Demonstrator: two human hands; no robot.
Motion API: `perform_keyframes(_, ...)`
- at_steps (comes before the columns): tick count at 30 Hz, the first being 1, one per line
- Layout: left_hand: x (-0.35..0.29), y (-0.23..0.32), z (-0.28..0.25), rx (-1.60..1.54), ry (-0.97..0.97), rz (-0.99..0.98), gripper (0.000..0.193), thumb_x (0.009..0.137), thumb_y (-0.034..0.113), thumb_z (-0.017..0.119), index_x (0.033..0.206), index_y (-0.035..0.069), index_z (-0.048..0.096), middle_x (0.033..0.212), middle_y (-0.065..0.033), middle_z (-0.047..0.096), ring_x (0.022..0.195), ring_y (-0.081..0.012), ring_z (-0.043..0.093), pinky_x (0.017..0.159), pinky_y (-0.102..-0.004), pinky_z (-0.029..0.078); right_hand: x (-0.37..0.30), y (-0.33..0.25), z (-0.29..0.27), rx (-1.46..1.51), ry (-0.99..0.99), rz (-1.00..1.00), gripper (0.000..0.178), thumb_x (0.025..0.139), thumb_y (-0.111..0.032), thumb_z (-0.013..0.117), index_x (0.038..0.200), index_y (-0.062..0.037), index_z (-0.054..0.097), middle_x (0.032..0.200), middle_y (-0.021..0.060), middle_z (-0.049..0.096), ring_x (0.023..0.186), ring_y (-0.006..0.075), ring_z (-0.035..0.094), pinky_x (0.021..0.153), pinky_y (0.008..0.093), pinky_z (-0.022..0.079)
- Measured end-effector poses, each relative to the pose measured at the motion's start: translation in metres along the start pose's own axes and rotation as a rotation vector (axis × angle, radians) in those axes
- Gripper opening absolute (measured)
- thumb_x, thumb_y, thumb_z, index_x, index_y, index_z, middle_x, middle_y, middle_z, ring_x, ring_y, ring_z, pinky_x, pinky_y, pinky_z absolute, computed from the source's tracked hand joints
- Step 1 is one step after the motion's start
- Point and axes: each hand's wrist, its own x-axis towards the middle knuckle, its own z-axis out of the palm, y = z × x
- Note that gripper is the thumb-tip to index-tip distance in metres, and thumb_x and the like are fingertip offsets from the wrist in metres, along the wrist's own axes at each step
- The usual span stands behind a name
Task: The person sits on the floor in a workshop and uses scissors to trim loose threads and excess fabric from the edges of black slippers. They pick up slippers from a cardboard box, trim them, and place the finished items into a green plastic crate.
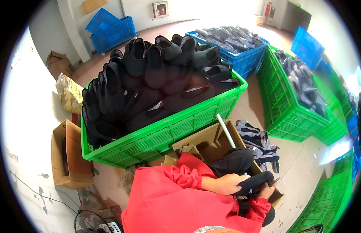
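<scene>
My left hand (226, 183) grips a black slipper-like shoe (255, 182) from above, near the lower middle of the view. My right hand (266, 191) holds the same shoe from below, its fingers partly hidden under it; a small pointed tool tip shows by this hand, but I cannot tell what it is. Both arms wear red sleeves (176, 194). Another black shoe (232, 160) lies just behind my hands. In front stands a large green crate (176, 130) heaped with black shoes (157, 77).
An open cardboard box (211, 141) with a white tube (225, 130) sits behind my hands. Patterned shoes (258, 141) lie on the floor at right. Blue crate (242, 58) and green crates (285, 105) hold grey pieces. A cardboard box (70, 155) and fan (91, 223) stand at left.
</scene>
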Motion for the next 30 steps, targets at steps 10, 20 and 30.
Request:
perform_keyframes(10,-0.059,0.017,-0.161,0.246,1.169,0.271,0.059,0.085,0.006,0.059,0.141,0.000,0.043,0.144,-0.0162,0.046,0.134,-0.0252,0.043,0.111,-0.0359,0.033,-0.039,-0.030,0.037,0.347,-0.103,0.073,0.033,0.092,-0.004,0.057,0.124,-0.0050,0.052,0.102,0.0048,0.062,0.060,0.0043,0.052,0.036,0.0155,0.030)
perform_keyframes(20,-0.271,-0.041,-0.476,0.857,2.236,-0.292,0.050,0.088,0.017,0.052,0.137,0.007,0.051,0.122,-0.0214,0.062,0.106,-0.0330,0.061,0.090,-0.0424,0.047,-0.034,0.027,0.052,0.250,-0.174,0.377,0.019,0.091,-0.001,0.056,0.108,-0.0068,0.057,0.086,0.0068,0.066,0.054,0.0079,0.056,0.033,0.0188,0.034)
perform_keyframes(30,-0.193,-0.009,-0.477,1.837,1.420,-0.052,0.027,0.079,0.013,0.062,0.106,0.007,0.063,0.110,-0.0110,0.061,0.108,-0.0291,0.057,0.090,-0.0407,0.046,-0.021,0.040,0.045,0.108,-0.146,0.454,0.020,0.092,-0.006,0.057,0.111,-0.0092,0.057,0.087,0.0045,0.066,0.055,0.0079,0.053,0.034,0.0188,0.033)
